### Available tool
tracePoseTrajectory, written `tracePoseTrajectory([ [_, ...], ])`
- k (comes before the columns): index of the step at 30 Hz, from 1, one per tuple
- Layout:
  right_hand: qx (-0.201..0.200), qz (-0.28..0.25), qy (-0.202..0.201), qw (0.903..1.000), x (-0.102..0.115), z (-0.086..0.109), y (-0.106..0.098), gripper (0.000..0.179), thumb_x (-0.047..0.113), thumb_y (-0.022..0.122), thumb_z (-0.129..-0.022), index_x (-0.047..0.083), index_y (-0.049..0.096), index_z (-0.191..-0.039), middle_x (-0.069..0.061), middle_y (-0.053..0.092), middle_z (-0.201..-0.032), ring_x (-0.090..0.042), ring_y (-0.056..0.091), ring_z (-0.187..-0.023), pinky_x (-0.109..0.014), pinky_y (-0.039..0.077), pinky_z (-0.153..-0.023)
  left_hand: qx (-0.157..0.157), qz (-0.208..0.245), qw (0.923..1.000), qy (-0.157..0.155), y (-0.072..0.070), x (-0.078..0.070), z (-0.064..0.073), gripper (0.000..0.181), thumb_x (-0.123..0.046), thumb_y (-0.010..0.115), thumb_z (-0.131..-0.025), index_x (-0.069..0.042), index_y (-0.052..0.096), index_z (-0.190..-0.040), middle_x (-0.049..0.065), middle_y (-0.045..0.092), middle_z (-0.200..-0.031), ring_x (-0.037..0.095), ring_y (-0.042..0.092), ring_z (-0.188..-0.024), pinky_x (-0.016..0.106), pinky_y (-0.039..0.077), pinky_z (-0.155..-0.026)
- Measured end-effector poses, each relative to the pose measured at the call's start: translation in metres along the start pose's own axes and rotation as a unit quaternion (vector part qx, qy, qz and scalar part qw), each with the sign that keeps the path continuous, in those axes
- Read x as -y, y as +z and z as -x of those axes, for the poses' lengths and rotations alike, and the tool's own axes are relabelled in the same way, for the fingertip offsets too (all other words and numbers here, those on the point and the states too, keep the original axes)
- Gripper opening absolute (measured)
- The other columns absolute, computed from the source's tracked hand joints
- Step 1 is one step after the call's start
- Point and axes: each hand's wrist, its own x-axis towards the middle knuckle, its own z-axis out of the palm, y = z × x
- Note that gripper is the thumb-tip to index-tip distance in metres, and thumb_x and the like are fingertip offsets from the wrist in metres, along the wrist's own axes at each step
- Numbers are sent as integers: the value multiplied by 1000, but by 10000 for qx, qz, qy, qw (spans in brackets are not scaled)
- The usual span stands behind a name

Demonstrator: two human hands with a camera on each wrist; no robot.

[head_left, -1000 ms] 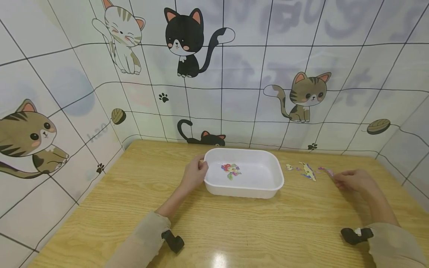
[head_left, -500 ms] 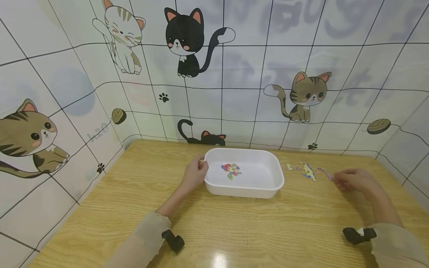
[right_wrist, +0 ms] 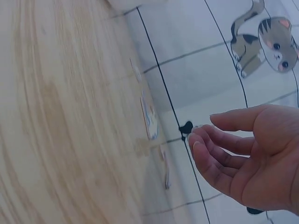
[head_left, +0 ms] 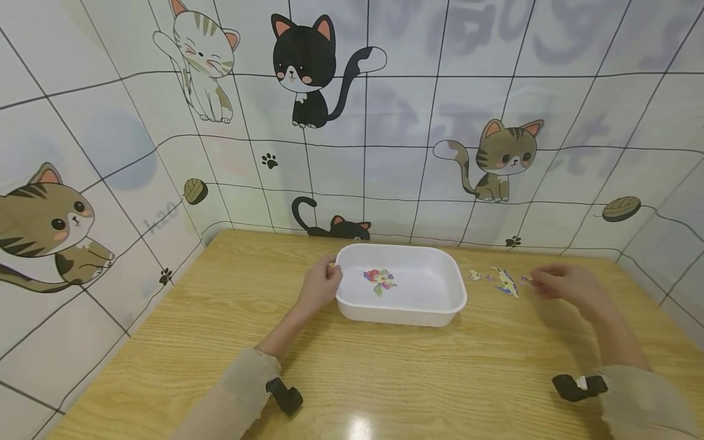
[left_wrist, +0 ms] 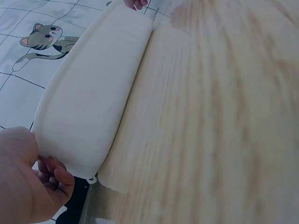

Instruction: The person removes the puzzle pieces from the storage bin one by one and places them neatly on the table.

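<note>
My left hand (head_left: 319, 284) grips the left rim of a white plastic tub (head_left: 401, 315), its fingers curled at the edge in the left wrist view. Inside the tub, toward the left, lies a cluster of small flat multicoloured pieces (head_left: 379, 280). My right hand (head_left: 569, 290) hovers over the table right of the tub, fingers loosely bent and nothing between them in the right wrist view. A thin purple strip (right_wrist: 167, 172) lies near it, mostly covered by the hand in the head view. Further left is a long yellow and blue piece (head_left: 506, 283).
A small yellowish piece (head_left: 475, 275) and a tiny purple bit (head_left: 490, 278) lie between the tub and the long piece. The wooden table (head_left: 352, 366) meets a wall sheet (head_left: 396, 183) printed with cats at the back.
My right hand first drew back from the purple strip, which stayed on the table, then moved left and slightly up over it. The left hand and tub have stayed put.
</note>
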Motion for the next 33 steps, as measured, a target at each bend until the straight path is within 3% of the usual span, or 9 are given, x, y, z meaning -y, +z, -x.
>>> tracePoseTrajectory([
  [10, 36, 354, -181, 9992, 41, 1, 20, 54, 31, 50, -106, -15, 50, -134, -13, 70, -105, -13, 68, -86, -29, 54, -69, -10, 7, 9997, 251, 0, -1, 2, 38, -7, 51, -99, 11, 56, -132, 7, 56, -75, 14, 49, -62, 25, 42, -54],
  [15, 24, 416, -455, 9981, 60, -1, 33, 49, 28, 52, -106, -14, 54, -131, -19, 69, -109, -18, 68, -87, -31, 56, -74, -52, 14, 9996, 264, 0, 0, 1, 38, -7, 51, -99, 10, 56, -132, 7, 56, -75, 14, 49, -62, 26, 42, -55],
  [19, 78, 446, -710, 9964, 74, -3, 45, 48, 29, 55, -104, -12, 56, -129, -17, 69, -105, -21, 68, -87, -33, 57, -75, -65, 9, 9998, 195, 0, 0, 1, 38, -8, 51, -99, 9, 56, -132, 7, 56, -75, 15, 50, -63, 26, 43, -55],
  [33, 244, 124, -1235, 9920, 117, -8, 93, 31, 17, 62, -100, -8, 64, -118, -17, 69, -100, -28, 66, -86, -37, 57, -75, -20, 8, 9997, 224, 0, 1, 1, 39, -8, 50, -98, 9, 56, -133, 4, 52, -72, 14, 47, -61, 25, 40, -53],
])
